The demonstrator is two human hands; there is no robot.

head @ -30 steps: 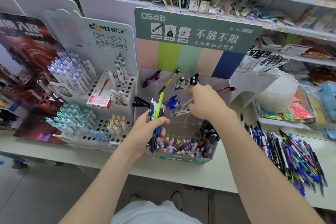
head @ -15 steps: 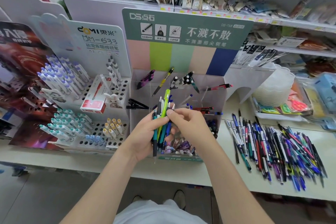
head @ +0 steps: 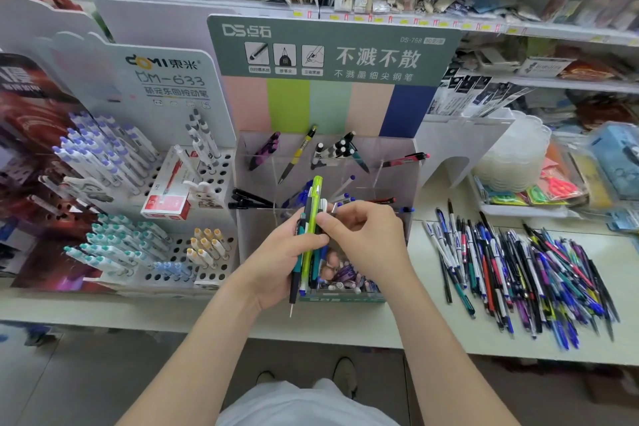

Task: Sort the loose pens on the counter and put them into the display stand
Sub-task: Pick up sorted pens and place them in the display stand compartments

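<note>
My left hand (head: 280, 259) grips an upright bundle of pens (head: 309, 235), a lime green one tallest among teal and blue ones. My right hand (head: 366, 235) meets the bundle from the right and pinches one of its pens near the top. Both hands hover in front of the clear acrylic display stand (head: 397, 180) with a green header card, whose compartments hold a few purple, yellow, black, red and blue pens. A big heap of loose pens (head: 518, 273) lies on the white counter (head: 363, 325) to the right.
A white DOMI pen stand (head: 138, 218) full of capped pens and a red box sits to the left. Stacked clear trays (head: 511, 156) and packaged goods stand at the right rear. Store shelves run behind. The counter's front edge is close to my body.
My right hand came back from the stand's middle compartment to the bundle in my left hand and now pinches a pen there. The view shifted left, showing the whole loose pile.
</note>
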